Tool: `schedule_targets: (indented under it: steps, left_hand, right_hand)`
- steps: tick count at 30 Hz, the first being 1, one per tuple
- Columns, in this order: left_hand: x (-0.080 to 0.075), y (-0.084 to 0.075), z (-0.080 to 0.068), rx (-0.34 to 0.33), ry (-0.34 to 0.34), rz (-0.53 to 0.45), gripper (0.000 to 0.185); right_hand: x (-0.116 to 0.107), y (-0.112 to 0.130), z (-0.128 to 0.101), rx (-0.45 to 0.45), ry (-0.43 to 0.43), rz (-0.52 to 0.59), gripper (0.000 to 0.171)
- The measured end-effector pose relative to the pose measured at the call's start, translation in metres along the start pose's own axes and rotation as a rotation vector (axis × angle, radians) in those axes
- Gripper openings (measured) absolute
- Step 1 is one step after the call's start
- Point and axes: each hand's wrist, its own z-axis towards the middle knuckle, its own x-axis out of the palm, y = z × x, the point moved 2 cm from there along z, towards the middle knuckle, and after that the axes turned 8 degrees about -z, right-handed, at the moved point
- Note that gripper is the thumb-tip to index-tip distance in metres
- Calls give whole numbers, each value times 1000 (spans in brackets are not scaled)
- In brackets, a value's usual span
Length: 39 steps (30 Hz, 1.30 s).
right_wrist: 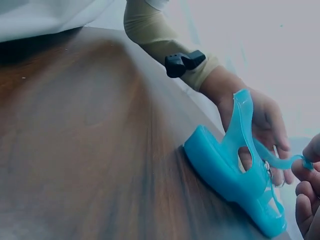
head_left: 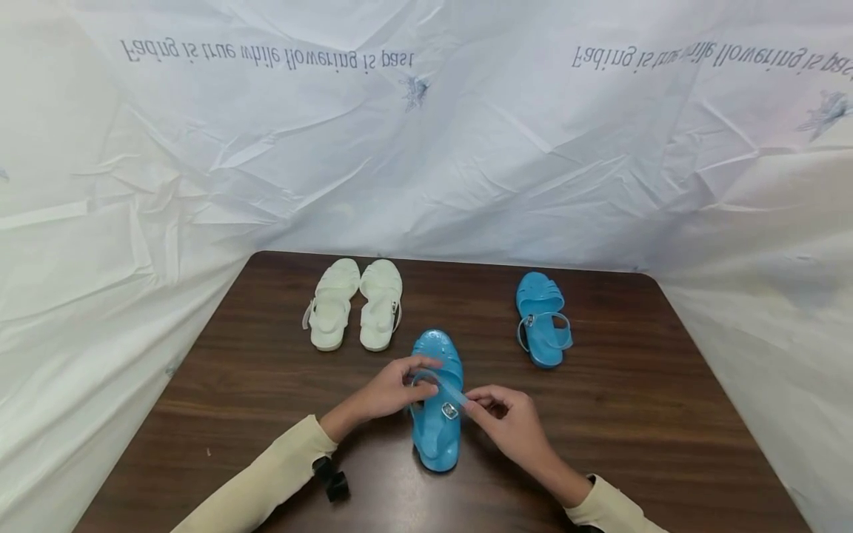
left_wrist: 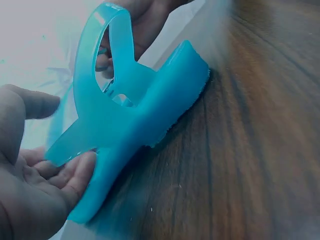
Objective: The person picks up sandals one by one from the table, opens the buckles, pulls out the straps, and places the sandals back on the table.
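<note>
Low in the centre of the frame, a blue jelly sandal (head_left: pixel 436 403) lies sole-down on the worktop (head_left: pixel 633 414). The left hand (head_left: pixel 386 392) steadies its ankle strap while the right hand (head_left: pixel 509 422) pinches the strap's loose end (right_wrist: pixel 280 161), seemingly near the buckle (partly hidden). Its mate (head_left: pixel 541 318) and a white pair (head_left: pixel 356 303) sit farther back.

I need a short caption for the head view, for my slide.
Two hands work the strap of a blue sandal on a wooden table.

Cream long sleeves (head_left: pixel 266 474), black wrist strap (head_left: pixel 332 479), bare hands
</note>
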Motion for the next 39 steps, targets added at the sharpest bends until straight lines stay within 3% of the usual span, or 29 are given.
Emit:
schedule_targets:
  steps: [7, 12, 16, 22, 25, 33, 39]
  left_hand:
    - [-3, 1, -17, -39, -6, 85, 43]
    - [-2, 1, -24, -50, -44, 124, 39]
    - [1, 4, -30, -96, -64, 122, 37]
    - [6, 6, -34, -119, -81, 89, 39]
    - [8, 5, -35, -142, -102, 56, 41]
    - [14, 9, -39, -213, -156, -17, 48]
    - [15, 5, -40, -194, -173, 13, 43]
  right_hand:
    - [-4, -12, -10, 133, 15, -14, 5]
    - [-4, -18, -16, 169, 44, -85, 3]
    - [-5, -20, -18, 187, 75, -197, 4]
    - [-7, -15, -11, 172, 25, -295, 5]
    - [-4, -12, -5, 159, 44, -302, 13]
    - [10, -7, 3, 145, 173, -323, 57]
    - [17, -4, 6, 147, 221, -379, 62]
